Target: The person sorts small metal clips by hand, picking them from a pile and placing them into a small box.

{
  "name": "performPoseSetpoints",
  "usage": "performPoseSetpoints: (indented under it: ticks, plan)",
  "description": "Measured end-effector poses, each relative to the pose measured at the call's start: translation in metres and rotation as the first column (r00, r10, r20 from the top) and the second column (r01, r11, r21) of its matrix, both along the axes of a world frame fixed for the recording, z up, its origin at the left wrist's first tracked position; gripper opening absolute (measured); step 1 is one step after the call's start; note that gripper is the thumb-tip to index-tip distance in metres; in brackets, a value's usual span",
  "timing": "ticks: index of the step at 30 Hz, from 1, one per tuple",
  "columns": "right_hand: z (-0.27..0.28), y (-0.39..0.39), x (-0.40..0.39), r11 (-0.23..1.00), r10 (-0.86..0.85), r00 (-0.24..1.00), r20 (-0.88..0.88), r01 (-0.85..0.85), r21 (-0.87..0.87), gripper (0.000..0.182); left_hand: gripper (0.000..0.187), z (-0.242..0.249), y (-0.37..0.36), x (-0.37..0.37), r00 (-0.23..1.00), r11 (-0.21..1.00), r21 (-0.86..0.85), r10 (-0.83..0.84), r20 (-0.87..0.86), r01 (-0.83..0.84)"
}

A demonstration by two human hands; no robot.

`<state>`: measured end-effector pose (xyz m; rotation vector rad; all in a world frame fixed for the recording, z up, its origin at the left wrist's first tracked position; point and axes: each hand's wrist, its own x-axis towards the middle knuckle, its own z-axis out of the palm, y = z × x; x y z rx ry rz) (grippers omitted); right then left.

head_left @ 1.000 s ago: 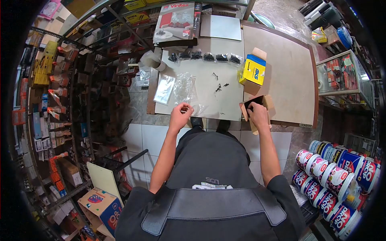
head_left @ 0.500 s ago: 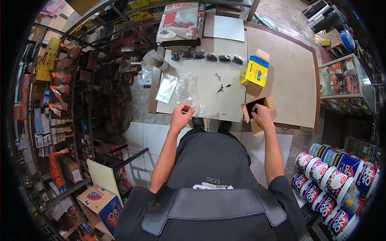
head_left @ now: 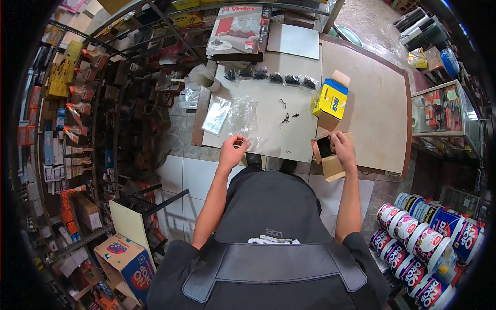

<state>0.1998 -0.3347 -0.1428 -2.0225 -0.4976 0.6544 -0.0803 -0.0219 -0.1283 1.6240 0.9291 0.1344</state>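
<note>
My left hand [head_left: 234, 151] is closed in a pinch on a small clear plastic bag [head_left: 258, 143] at the table's front edge. My right hand [head_left: 342, 148] has its fingers curled at the mouth of an open cardboard box [head_left: 333, 166], whose dark inside shows beside them. Whatever those fingers hold is hidden. Several loose black screws [head_left: 285, 119] lie on the table between my hands. Beyond the box stands a yellow and blue carton [head_left: 331, 99] with its flap up. Filled bags of black screws [head_left: 276, 78] form a row toward the back.
Flat clear plastic bags [head_left: 242, 114] and a shiny packet [head_left: 216, 115] lie on the left of the table [head_left: 369, 103]. A white cup-like container [head_left: 209, 82] stands behind them. Shelves [head_left: 77, 124] line the left; paint buckets [head_left: 413, 235] are stacked at right.
My right hand has drawn back slightly from inside the cardboard box to its right rim. My left hand keeps its pinch in the same place. The whole view has shifted a little.
</note>
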Motion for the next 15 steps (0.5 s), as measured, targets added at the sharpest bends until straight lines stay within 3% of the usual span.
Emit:
performPoseSetpoints:
  ticks: [1, 2, 5, 7, 10, 11, 13, 15]
  plan:
    - [0.010, 0.010, -0.002, 0.965, -0.027, 0.937, -0.348, 0.115, 0.235, 0.020, 0.020, 0.000, 0.000, 0.000, 1.000, 1.000, -0.002, 0.003, -0.004, -0.003]
    - [0.019, 0.022, -0.004, 0.867, 0.039, 0.761, -0.648, 0.297, 0.400, 0.015, 0.020, 0.000, 0.000, 0.000, 1.000, 1.000, -0.001, 0.004, -0.005, -0.004]
    - [0.037, 0.063, -0.011, 0.777, 0.175, 0.661, -0.730, 0.362, 0.515, 0.007, 0.019, -0.001, 0.001, -0.001, 1.000, 1.000, 0.022, -0.001, 0.011, 0.001]
    - [0.027, 0.084, -0.006, 0.743, 0.254, 0.631, -0.733, 0.358, 0.566, 0.007, 0.019, 0.003, 0.001, -0.001, 0.999, 1.000, 0.019, 0.022, 0.032, -0.023]
    - [0.010, 0.117, 0.002, 0.624, 0.419, 0.479, -0.771, 0.465, 0.628, 0.012, 0.018, 0.009, 0.003, -0.005, 0.998, 0.999, 0.006, 0.043, 0.036, -0.043]
    - [0.003, 0.126, 0.006, 0.626, 0.426, 0.475, -0.770, 0.459, 0.630, 0.012, 0.018, 0.009, 0.004, -0.007, 0.998, 0.999, 0.009, 0.053, 0.036, -0.053]
    - [-0.002, 0.147, 0.005, 0.747, 0.190, 0.529, -0.827, 0.469, 0.472, 0.016, 0.018, 0.009, 0.005, -0.013, 0.996, 0.998, 0.011, 0.067, 0.060, -0.068]
    - [-0.031, 0.158, 0.011, 0.774, 0.171, 0.539, -0.824, 0.444, 0.451, 0.024, 0.016, 0.014, 0.004, -0.017, 0.994, 0.995, 0.006, 0.097, 0.049, -0.098]
